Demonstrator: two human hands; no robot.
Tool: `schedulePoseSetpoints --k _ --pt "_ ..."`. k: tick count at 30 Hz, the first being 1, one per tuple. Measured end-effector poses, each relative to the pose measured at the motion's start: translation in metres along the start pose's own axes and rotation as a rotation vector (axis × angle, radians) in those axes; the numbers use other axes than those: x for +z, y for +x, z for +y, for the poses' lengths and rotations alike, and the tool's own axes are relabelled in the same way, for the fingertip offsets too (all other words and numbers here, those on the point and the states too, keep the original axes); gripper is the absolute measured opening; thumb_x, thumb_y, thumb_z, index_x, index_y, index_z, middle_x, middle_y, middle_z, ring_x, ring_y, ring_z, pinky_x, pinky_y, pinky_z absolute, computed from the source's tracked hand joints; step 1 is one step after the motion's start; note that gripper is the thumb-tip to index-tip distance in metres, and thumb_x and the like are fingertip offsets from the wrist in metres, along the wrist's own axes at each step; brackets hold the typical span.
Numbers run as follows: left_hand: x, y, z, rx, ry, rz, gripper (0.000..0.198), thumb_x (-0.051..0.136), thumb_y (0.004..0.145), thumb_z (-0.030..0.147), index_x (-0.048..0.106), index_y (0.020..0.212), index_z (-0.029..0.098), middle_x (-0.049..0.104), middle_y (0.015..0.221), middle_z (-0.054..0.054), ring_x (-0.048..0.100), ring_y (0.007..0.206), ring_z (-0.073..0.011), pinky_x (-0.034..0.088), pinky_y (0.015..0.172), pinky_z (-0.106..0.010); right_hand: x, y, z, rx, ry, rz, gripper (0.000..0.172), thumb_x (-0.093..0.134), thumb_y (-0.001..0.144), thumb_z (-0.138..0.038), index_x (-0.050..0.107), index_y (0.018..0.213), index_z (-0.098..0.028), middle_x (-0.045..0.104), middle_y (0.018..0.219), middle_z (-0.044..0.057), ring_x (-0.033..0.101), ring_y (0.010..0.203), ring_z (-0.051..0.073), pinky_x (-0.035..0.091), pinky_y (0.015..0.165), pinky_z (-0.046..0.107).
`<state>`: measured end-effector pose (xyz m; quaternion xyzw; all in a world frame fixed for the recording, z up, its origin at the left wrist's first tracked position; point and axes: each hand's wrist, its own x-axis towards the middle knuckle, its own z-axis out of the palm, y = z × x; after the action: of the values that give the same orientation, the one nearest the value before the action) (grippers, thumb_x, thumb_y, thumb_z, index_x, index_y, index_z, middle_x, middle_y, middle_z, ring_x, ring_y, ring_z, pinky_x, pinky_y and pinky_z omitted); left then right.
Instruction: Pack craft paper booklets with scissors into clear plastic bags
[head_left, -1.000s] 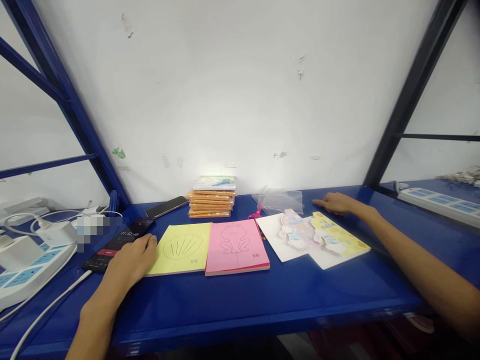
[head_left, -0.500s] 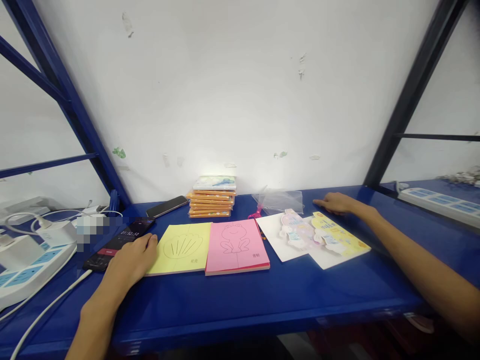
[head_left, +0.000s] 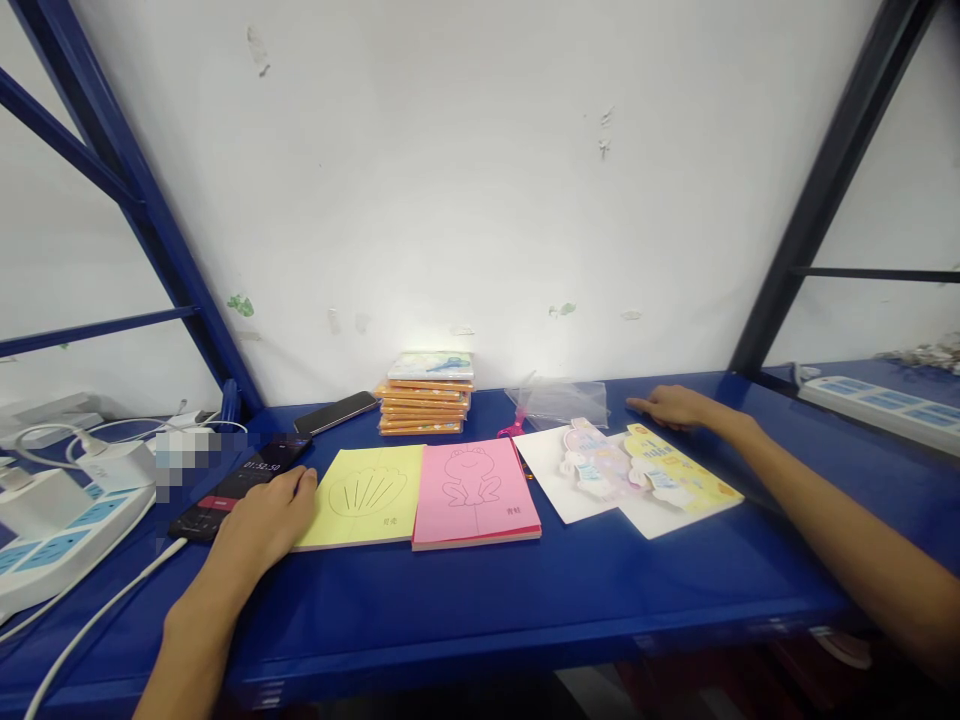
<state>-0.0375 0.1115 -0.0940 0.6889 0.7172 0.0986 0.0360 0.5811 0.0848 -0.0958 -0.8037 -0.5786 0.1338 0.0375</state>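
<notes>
Left hand (head_left: 266, 520) lay, fingers together, against the yellow shell-outline booklet (head_left: 365, 497); right hand (head_left: 675, 407), fingers together, rested on the blue steel shelf (head_left: 480, 600) near the die-cut card sheet (head_left: 622, 480).

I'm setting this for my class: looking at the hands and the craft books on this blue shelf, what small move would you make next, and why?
Probably lift the yellow shell-outline book with the left hand. Its fingertips are already at that book's left edge, and nothing appears to lie on it. The pink frog book sits just beside it, so sliding it left seems safer.
</notes>
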Motion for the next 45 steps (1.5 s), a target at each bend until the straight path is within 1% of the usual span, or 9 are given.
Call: schedulePoseSetpoints --k 4,8,16,21,29,36,42,45 --pt "-0.0007 -0.0003 0.0009 -0.005 -0.002 -0.006 0.060 0.025 0.096 0.050 0.070 0.117 0.016 0.075 0.115 -0.022 0.067 0.112 -0.0442 0.047 0.095 -0.054 0.0001 0.0005 -0.0001 -0.001 -0.005 0.002 0.065 0.030 0.103 -0.059 0.045 0.052 -0.020 0.058 0.055 0.010 0.053 0.044 0.018 0.044 0.060 0.034" --pt "-0.0020 -0.0004 0.0013 0.002 -0.006 -0.004 0.060 0.024 0.096 0.049 0.070 0.116 0.016 0.076 0.114 -0.022 0.068 0.110 -0.0444 0.048 0.094 -0.054 -0.0001 0.0002 -0.0005 0.001 -0.006 0.004 0.065 0.030 0.103 -0.059 0.045 0.052 -0.020 0.058 0.055 0.010 0.054 0.044 0.018 0.044 0.060 0.034" --pt "-0.0011 -0.0003 0.0008 0.008 -0.005 0.004 0.059 0.026 0.096 0.048 0.070 0.117 0.016 0.076 0.113 -0.021 0.068 0.110 -0.0448 0.048 0.093 -0.054 -0.0002 0.0007 0.0003 0.000 -0.006 -0.001 0.065 0.030 0.103 -0.058 0.045 0.052 -0.020 0.058 0.056 0.010 0.054 0.045 0.018 0.045 0.060 0.034" --pt "-0.0014 0.0008 0.0014 -0.004 0.000 -0.021 0.063 0.023 0.096 0.050 0.068 0.121 0.015 0.074 0.119 -0.023 0.066 0.114 -0.0459 0.047 0.095 -0.055 -0.0007 -0.0009 -0.0008 0.000 -0.008 -0.001 0.065 0.030 0.103 -0.059 0.045 0.052 -0.020 0.058 0.056 0.010 0.053 0.044 0.018 0.044 0.060 0.034" --pt "-0.0016 0.0001 0.0012 -0.019 0.003 -0.028 0.064 0.023 0.096 0.051 0.067 0.124 0.015 0.073 0.122 -0.023 0.065 0.116 -0.0449 0.047 0.097 -0.055 -0.0028 -0.0055 -0.0057 0.003 -0.012 0.000 0.065 0.030 0.103 -0.057 0.044 0.051 -0.020 0.057 0.053 0.009 0.053 0.045 0.018 0.045 0.060 0.033" --pt "-0.0013 -0.0005 0.0013 -0.014 0.000 -0.019 0.064 0.022 0.096 0.049 0.068 0.123 0.014 0.073 0.121 -0.023 0.065 0.116 -0.0458 0.047 0.096 -0.056 -0.0011 -0.0019 -0.0024 0.005 -0.008 0.001 0.065 0.031 0.102 -0.060 0.045 0.053 -0.020 0.058 0.056 0.010 0.053 0.045 0.018 0.043 0.059 0.033" --pt "-0.0029 -0.0016 0.0029 0.004 -0.009 -0.001 0.061 0.026 0.095 0.049 0.071 0.118 0.014 0.075 0.116 -0.023 0.068 0.108 -0.0466 0.049 0.092 -0.056 -0.0014 -0.0028 -0.0031 0.000 0.004 0.002 0.064 0.032 0.103 -0.056 0.047 0.053 -0.019 0.058 0.056 0.011 0.053 0.045 0.018 0.041 0.059 0.034" --pt "-0.0048 -0.0030 0.0049 0.008 -0.010 -0.008 0.060 0.026 0.095 0.048 0.070 0.119 0.014 0.074 0.118 -0.023 0.067 0.110 -0.0467 0.049 0.092 -0.056 -0.0022 -0.0062 -0.0050 -0.010 0.012 0.010 0.064 0.034 0.103 -0.054 0.047 0.052 -0.019 0.058 0.055 0.012 0.052 0.043 0.018 0.040 0.059 0.035"
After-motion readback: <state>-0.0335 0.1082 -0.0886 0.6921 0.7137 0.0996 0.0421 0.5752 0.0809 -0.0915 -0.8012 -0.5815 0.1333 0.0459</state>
